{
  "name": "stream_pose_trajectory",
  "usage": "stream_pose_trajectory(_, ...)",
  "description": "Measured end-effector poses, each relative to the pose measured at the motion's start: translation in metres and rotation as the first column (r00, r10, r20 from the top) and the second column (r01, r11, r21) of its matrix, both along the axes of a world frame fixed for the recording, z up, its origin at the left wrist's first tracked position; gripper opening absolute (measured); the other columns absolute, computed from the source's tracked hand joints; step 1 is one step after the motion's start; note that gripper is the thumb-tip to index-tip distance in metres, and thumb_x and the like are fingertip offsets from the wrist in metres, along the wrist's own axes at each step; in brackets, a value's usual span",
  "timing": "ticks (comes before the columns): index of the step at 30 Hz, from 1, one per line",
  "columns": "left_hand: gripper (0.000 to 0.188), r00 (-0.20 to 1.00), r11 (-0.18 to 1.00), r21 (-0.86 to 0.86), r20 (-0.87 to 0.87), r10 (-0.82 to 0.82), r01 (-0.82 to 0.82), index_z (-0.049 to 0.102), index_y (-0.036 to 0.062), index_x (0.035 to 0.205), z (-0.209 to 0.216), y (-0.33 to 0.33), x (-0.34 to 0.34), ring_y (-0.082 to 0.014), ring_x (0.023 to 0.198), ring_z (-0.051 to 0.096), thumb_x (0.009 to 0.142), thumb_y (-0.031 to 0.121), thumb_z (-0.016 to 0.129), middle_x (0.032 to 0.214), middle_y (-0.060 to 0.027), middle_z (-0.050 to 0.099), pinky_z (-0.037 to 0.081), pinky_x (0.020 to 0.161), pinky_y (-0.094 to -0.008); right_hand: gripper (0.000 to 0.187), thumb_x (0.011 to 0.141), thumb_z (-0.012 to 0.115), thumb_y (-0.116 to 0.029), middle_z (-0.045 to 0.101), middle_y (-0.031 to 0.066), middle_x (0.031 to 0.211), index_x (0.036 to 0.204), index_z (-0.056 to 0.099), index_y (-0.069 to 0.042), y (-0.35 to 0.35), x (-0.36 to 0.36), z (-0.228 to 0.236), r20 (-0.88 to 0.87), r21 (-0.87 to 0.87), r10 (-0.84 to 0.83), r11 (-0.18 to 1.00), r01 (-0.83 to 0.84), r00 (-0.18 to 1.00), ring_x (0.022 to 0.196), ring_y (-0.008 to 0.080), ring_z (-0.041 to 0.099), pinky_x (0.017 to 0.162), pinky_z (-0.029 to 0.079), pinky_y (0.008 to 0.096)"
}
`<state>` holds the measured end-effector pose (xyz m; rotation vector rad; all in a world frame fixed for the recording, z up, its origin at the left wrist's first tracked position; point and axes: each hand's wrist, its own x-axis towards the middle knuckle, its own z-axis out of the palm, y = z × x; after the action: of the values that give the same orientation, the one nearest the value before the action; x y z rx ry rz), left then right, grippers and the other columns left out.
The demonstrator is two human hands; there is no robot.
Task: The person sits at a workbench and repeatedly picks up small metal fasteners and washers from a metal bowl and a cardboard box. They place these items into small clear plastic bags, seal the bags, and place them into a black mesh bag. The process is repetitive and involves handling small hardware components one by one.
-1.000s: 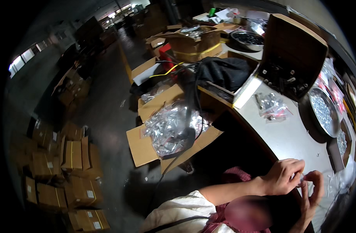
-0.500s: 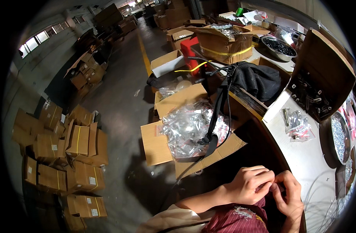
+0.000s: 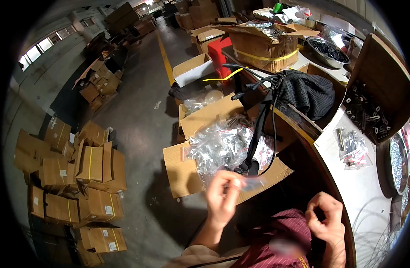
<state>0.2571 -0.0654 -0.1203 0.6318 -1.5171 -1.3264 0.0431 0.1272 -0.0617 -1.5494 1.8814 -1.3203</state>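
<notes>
My left hand point(image 3: 221, 198) is raised in front of the open carton, thumb and fingers pinched on a small clear plastic bag point(image 3: 255, 183) that is smeared by motion. Behind it, the open cardboard carton point(image 3: 180, 167) holds a heap of clear zip bags point(image 3: 214, 149) with metal parts in them. My right hand point(image 3: 325, 216) is by the table's near edge, its fingers curled in toward the thumb. Whether anything is inside that curl is hidden. A few filled bags point(image 3: 355, 149) lie on the white table point(image 3: 348, 187), beyond my right hand.
A tilted box of dark metal clips point(image 3: 366, 111) and a round pan of small silvery parts point(image 3: 397, 165) stand at the right. A black mesh bag point(image 3: 308, 96) with cables hangs over the table edge. Stacked cartons point(image 3: 100, 201) line the floor at the left.
My hands were together near the table edge. My left hand has since moved left toward the carton with the small bag, while my right hand has stayed by the table.
</notes>
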Motion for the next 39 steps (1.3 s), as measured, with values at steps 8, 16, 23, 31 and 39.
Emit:
stream_pose_trajectory(8,0.071,0.747,0.897,-0.427,0.558,0.36,-0.113,0.045,-0.0031,0.142,-0.04,-0.07,-0.012,-0.0477,0.135,0.045,0.085,0.019,0.081,0.149,-0.0295,0.04,0.038,0.114,-0.055,0.019,0.082,0.058,0.009,0.064,0.0131,0.098,0.1,0.063,0.006,0.007,-0.021,-0.018,0.13,-0.049,-0.362,0.927,0.371,0.923,0.077,0.0177,0.065,0.073,0.052,0.0298)
stream_pose_trajectory(16,0.034,0.645,0.764,-0.638,0.547,0.535,-0.093,0.072,0.0132,0.131,-0.076,-0.081,-0.023,-0.0355,0.129,0.059,0.098,0.009,0.064,0.133,-0.0187,0.066,0.046,0.111,-0.0457,0.026,0.087,0.053,0.008,0.065,0.0099,0.104,0.111,0.063,0.005,0.064,-0.065,-0.034,0.095,-0.073,-0.577,0.809,0.583,0.811,0.081,0.0133,0.063,0.077,0.05,0.027)
stream_pose_trajectory(23,0.034,0.991,0.939,0.341,-0.132,0.018,0.029,0.06,-0.0039,0.131,-0.032,-0.065,-0.018,-0.027,0.122,0.065,0.113,0.021,0.047,0.127,-0.0153,0.067,0.056,0.102,-0.0473,0.012,0.103,0.053,-0.003,0.06,0.0044,0.095,0.109,0.061,0.003,0.111,-0.08,-0.054,0.429,-0.082,-0.546,0.77,0.633,0.72,0.08,0.0117,0.059,0.075,0.049,0.0279)
stream_pose_trajectory(31,0.041,0.951,0.89,0.398,-0.287,-0.111,0.224,0.053,-0.0097,0.135,0.003,-0.04,-0.029,-0.0323,0.126,0.063,0.112,0.023,0.048,0.129,-0.0231,0.064,0.056,0.103,-0.0516,0.014,0.097,0.05,0.004,0.062,0.0089,0.093,0.103,0.063,0.006,0.107,-0.074,-0.047,0.412,-0.076,-0.593,0.734,0.674,0.692,0.08,0.0143,0.066,0.077,0.056,0.0305)
stream_pose_trajectory(39,0.043,0.963,0.957,0.161,-0.159,-0.218,0.243,0.056,-0.0148,0.136,0.025,-0.015,-0.037,-0.0327,0.124,0.065,0.11,0.018,0.048,0.134,-0.0264,0.065,0.049,0.11,-0.0433,0.015,0.095,0.05,0.007,0.064,0.0094,0.093,0.103,0.063,0.005,0.108,-0.075,-0.044,0.364,-0.067,-0.602,0.744,0.665,0.711,0.079,0.0146,0.067,0.078,0.056,0.0304)
